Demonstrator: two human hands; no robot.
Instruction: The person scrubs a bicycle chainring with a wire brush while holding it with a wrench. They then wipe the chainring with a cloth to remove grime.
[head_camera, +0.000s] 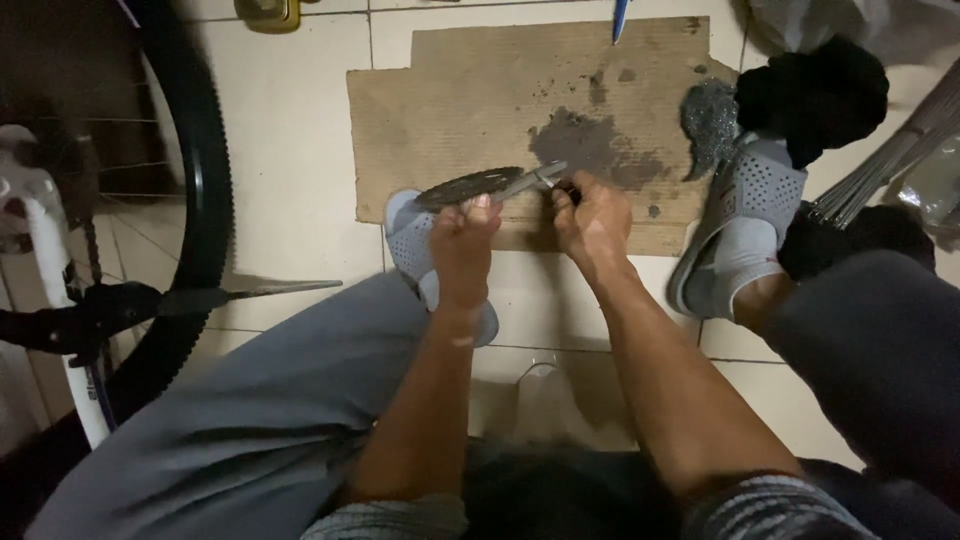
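Held above the stained cardboard (470, 110) on the floor, the toothed metal disc (468, 187), likely stiff, greasy and sharp-edged, is pinched at its rim by the left hand (462, 245), while the right hand (592, 222) grips pliers (537, 178) closed.

A stained cardboard sheet (480, 110) lies on the tiled floor (290, 180). A bicycle wheel (205, 180) stands at left (spokes faint), a black cloth (815, 95) and thin metal rods (890, 160) at right.
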